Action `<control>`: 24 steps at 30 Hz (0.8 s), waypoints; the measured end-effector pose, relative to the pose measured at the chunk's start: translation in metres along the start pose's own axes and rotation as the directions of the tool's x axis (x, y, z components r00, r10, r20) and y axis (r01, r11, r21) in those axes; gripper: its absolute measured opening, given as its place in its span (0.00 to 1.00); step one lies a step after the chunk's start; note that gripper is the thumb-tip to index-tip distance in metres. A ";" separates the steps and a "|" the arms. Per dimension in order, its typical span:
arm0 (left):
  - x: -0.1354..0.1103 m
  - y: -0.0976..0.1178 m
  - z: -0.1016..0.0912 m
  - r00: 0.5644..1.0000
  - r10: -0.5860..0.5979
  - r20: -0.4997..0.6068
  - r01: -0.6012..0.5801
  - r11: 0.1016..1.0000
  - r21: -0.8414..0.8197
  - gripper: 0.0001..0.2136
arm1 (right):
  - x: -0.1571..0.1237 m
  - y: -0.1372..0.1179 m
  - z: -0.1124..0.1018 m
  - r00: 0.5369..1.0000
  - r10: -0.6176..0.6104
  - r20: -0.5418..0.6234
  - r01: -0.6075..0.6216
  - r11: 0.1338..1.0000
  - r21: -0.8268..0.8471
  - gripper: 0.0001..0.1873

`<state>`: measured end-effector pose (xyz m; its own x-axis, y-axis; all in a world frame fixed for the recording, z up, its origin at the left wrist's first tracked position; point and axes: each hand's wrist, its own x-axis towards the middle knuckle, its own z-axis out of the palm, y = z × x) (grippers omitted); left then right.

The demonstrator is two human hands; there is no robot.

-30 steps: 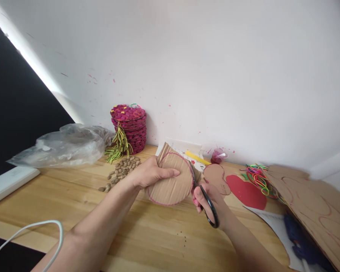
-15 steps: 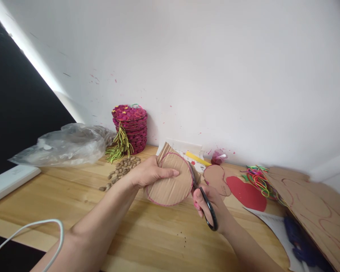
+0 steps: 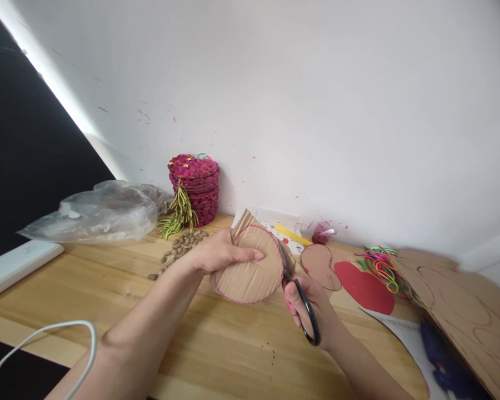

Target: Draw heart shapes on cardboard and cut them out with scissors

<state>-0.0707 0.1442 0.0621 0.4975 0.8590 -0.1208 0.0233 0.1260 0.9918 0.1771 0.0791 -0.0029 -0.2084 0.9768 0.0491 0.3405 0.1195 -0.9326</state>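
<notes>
A piece of corrugated cardboard (image 3: 250, 278) with a round pink outline is held up over the table. My left hand (image 3: 220, 251) grips its upper left part, thumb flat on the front face and fingers hidden behind. In my right hand (image 3: 310, 303) is a pair of black-handled scissors (image 3: 309, 314), its blades at the cardboard's right edge along the pink line. The lower right edge follows the outline, while an untrimmed corner sticks up at the top left.
Pistachio-like shells (image 3: 183, 244) lie left, before a magenta box (image 3: 195, 191) with a yellow-green tassel. Further left are a plastic bag (image 3: 108, 214) and a white power strip (image 3: 20, 264). On the right are a red cutout (image 3: 364, 286), colourful cords (image 3: 385, 269), marked cardboard (image 3: 458, 311) and a blue tool (image 3: 445, 355).
The whole view has shifted slightly, so the background sits a little further right. Both hands, the cardboard and the scissors keep nearly the same pose.
</notes>
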 end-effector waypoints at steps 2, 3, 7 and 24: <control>0.000 0.000 -0.001 1.000 -0.002 0.004 0.002 1.000 -0.010 0.21 | 0.000 0.000 0.000 1.000 0.011 0.006 -0.011 1.000 -0.013 0.37; 0.000 0.001 -0.001 1.000 -0.001 0.004 0.001 1.000 -0.014 0.21 | -0.001 0.000 -0.001 1.000 0.012 0.009 -0.012 1.000 -0.019 0.37; 0.000 0.001 -0.003 1.000 0.010 0.016 -0.010 1.000 -0.013 0.21 | -0.002 0.001 -0.002 1.000 0.008 0.014 -0.008 1.000 -0.030 0.36; 0.005 -0.011 -0.002 0.998 -0.024 0.055 0.021 0.998 0.055 0.25 | -0.001 -0.002 -0.009 0.987 0.146 0.063 -0.149 0.987 0.056 0.36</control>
<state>-0.0702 0.1483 0.0508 0.5439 0.8270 -0.1424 0.0818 0.1167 0.9898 0.1849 0.0794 0.0023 -0.2141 0.9706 -0.1098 0.3161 -0.0375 -0.9480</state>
